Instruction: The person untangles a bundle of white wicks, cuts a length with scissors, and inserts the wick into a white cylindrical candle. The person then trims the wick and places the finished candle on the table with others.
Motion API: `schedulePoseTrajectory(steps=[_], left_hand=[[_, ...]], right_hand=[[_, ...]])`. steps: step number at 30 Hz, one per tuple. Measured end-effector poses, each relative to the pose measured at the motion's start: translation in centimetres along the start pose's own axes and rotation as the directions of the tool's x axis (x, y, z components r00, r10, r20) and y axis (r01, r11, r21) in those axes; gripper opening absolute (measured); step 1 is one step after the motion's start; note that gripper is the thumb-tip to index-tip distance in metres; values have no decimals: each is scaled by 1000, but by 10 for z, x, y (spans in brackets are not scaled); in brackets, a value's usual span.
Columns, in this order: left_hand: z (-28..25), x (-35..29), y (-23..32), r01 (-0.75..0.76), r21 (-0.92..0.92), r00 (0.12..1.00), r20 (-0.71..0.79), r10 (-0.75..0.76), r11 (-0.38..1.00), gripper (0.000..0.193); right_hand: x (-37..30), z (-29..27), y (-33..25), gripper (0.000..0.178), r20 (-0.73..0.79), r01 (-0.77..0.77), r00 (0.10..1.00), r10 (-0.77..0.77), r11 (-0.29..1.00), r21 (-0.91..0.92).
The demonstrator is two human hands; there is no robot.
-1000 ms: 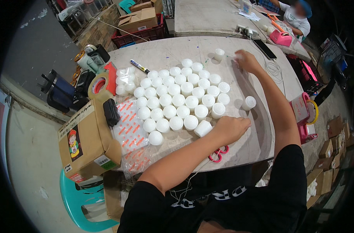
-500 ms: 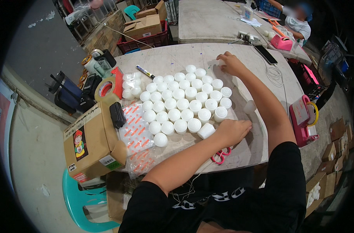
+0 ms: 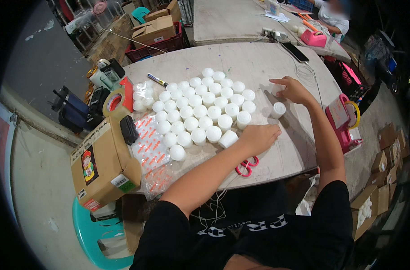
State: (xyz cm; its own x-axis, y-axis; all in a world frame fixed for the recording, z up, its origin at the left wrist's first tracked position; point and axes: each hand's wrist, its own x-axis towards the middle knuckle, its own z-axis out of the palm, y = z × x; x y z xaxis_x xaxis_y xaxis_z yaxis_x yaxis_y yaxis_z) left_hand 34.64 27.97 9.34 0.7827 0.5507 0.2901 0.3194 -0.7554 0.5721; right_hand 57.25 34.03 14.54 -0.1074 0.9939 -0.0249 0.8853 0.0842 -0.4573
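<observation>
Clock set on the middle of the jar group, 12 at the table's far side.

White jar [image 3: 275,91] on the table between 2 and 3 o'clock, well apart from the group, blurred. Right hand [image 3: 296,92] reaches in to it: index finger stretched out past its top, other fingers bent; cannot tell whether they grip it. Second jar [image 3: 278,110] just below, at 3, standing.

Left hand [image 3: 259,137] low over the table at 4, fingers curled close together, tips toward 3; cannot tell whether anything is inside. Tipped jar [image 3: 228,140] at 5, just beside that hand.

Jar group [image 3: 200,111] at the centre: many white jars, close-packed in slanting rows.

Near ring: pink-handled scissors [image 3: 246,166] at 5, below the left wrist. Printed plastic bag [image 3: 151,144] at 8. Wrapped jars [image 3: 144,95] between 9 and 10. Marker [image 3: 157,80] at 10.

Outer ring: cardboard box [image 3: 106,157] at 8, black case [image 3: 129,130] on its upper edge. Tape roll [image 3: 113,102] past 9. Phone [image 3: 295,52] at 2, cable attached. Pink tape holder [image 3: 337,118] at 3, yellow roll [image 3: 352,114] on it.

Farther: green chair [image 3: 83,234] between 7 and 8; co-worker [image 3: 332,19] at another table, 2 o'clock.
</observation>
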Motion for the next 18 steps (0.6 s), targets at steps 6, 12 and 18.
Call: schedulePoseTrajectory(steps=[6, 12, 18], left_hand=[[0, 0, 0, 16, -72, 999, -40, -19, 997, 22], [-2, -1, 0, 5, -200, 986, -161, -38, 980, 19], [-1, 1, 0, 26, -245, 989, -133, -60, 969, 19]], right_hand=[[-37, 26, 1, 43, -123, 72, 992, -38, 955, 287], [-60, 55, -19, 39, -491, 100, 868, 70, 945, 310], [-74, 61, -34, 57, -524, 123, 848, -77, 991, 53]])
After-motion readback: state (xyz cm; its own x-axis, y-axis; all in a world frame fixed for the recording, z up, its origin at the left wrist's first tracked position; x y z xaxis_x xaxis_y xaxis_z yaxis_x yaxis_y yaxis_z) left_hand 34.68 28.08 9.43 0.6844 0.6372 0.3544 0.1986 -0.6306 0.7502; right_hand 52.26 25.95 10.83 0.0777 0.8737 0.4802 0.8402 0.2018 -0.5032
